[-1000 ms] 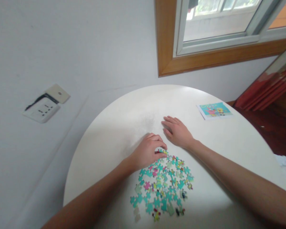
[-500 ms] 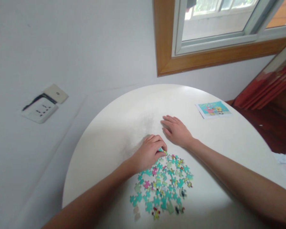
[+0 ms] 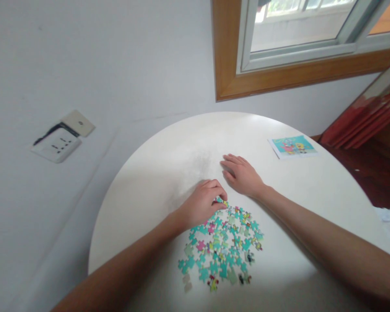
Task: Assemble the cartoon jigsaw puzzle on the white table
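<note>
Pale walls point(image 3: 100, 56) and a brown wood-framed window point(image 3: 225, 82) border a round white counter point(image 3: 143, 186) in the head view. Small, flat jigsaw pieces in teal, pink and yellow point(image 3: 216, 245) lie in a loose cluster on its near half. The person's left hand point(image 3: 203, 203) arches over the cluster's far left edge, a narrow gap between thumb and forefinger; pieces show within that gap, but whether one is pinched cannot be told. Just beyond the cluster, the right hand point(image 3: 242, 175) rests palm down, fingers stretched out and slightly spread. Farther right lies a rectangular teal cartoon picture point(image 3: 292, 146).
</note>
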The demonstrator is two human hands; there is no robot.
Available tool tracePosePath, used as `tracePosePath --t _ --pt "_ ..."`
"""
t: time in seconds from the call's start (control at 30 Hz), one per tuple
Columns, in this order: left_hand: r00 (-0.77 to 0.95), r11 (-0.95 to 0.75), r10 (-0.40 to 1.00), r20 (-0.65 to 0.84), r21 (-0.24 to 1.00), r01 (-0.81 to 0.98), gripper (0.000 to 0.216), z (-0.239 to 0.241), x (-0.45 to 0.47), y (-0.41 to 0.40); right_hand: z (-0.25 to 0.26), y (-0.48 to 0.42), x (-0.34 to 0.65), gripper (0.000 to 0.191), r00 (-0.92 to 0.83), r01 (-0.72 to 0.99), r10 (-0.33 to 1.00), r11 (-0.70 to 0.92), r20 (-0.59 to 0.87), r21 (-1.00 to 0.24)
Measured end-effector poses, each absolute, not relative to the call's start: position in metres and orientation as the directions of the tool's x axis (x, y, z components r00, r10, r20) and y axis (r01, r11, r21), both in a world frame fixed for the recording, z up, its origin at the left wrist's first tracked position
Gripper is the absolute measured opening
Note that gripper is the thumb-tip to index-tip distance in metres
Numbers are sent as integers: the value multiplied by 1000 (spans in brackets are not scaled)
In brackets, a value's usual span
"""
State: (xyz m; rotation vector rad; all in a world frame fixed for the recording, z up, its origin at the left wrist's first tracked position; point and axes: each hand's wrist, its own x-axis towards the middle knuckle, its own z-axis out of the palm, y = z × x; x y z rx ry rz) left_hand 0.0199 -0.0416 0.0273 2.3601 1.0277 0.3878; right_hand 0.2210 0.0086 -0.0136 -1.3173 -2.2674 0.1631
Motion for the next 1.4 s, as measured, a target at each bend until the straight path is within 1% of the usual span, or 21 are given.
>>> tracePosePath --t 0.13,0.23,0.3,0.37,0.47,0.57,0.63,0.7,0.87,0.97,1.1,1.17,1.2,1.3,1.4 --pt "678 -567 734 48 593 572 14 29 21 -42 -14 9 221 35 -406 772 837 529 366 -353" --pt "663 -500 749 17 671 547 11 30 22 -39 -14 10 222 34 -398 752 835 534 379 -386" --pt "595 -413 803 25 742 527 9 29 21 -35 -12 10 222 31 -365 713 838 532 406 -456" --pt "493 -351 867 74 792 499 7 27 20 -30 -10 9 221 29 -298 644 851 514 432 -567" --pt "351 -307 926 139 820 484 6 23 17 -21 -4 3 218 23 -239 483 880 474 410 -736" --pt "274 -295 946 175 817 496 4 21 16 -17 -2 -3 214 20 -330 322 875 457 355 -829" --pt "255 -305 946 198 807 506 2 21 15 -16 -3 -4 213 17 -384 262 862 445 331 -856" --pt "249 -316 945 213 800 511 1 21 15 -16 -6 -3 212 14 -400 224 862 420 310 -879" --pt "262 -340 936 234 794 505 4 17 17 -15 -7 -1 213 14 -414 150 869 357 269 -922" --pt "289 -347 932 219 769 537 7 16 14 -13 -6 1 214 18 -438 171 859 368 264 -914" --pt "344 -429 901 265 661 616 23 30 5 -11 -8 6 214 18 -357 259 889 391 288 -884" --pt "404 -492 869 287 599 632 21 43 2 -16 -10 8 214 17 -305 271 902 391 307 -880" --pt "449 -521 849 279 583 623 17 50 1 -20 -11 9 214 17 -288 268 905 390 313 -881" --pt "572 -570 792 213 591 570 12 69 4 -36 -11 11 213 16 -260 243 908 390 328 -888" --pt "665 -585 741 93 575 572 9 77 6 -58 -12 12 213 16 -229 224 912 389 340 -894"
